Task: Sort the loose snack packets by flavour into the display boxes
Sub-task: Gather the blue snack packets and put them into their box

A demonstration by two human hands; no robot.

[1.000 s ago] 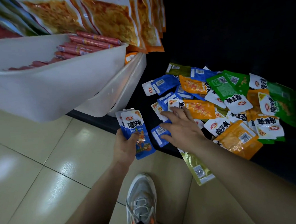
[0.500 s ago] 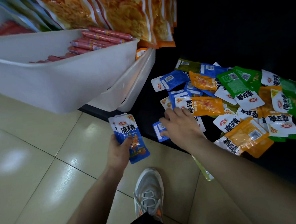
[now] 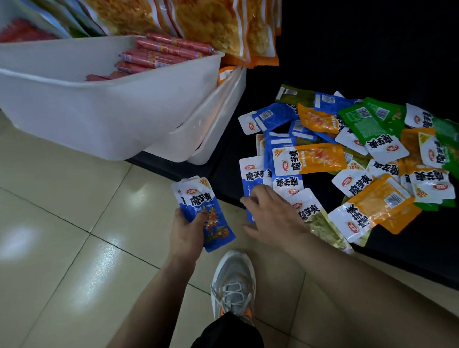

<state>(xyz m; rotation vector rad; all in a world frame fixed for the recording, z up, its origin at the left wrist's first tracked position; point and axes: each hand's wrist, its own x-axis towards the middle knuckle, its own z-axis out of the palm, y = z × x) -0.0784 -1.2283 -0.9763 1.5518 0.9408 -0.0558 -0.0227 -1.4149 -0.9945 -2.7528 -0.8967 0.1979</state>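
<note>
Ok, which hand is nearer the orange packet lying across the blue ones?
Right. The right hand reaches just below the orange packet, over loose blue packets; the left hand is further left above the floor, gripping a blue stack.

Grey sneaker (image 3: 233,284), beige floor tiles (image 3: 54,265), red sausages (image 3: 162,54)

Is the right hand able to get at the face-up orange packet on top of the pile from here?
Probably yes: the orange packet lies uncovered and face up, just beyond the open right hand.
</note>
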